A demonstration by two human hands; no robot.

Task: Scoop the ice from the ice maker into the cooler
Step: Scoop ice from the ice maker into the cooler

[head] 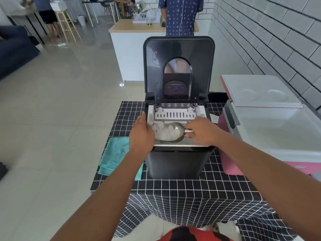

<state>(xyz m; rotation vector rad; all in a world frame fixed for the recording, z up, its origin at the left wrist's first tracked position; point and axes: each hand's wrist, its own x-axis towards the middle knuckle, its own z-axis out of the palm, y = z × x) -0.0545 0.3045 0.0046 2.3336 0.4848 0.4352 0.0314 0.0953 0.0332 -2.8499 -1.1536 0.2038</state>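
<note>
Inside ice maker rim, scoop gripped

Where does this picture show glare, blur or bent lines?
Head view: wide-angle lens curves the wall tiles and tablecloth grid; soft glare on the floor; reflections on the ice maker lid; the metal scoop shines; ice looks washed out.

Black ice maker, pink-and-white cooler, teal towel, black tablecloth gridded in white lines.
</note>
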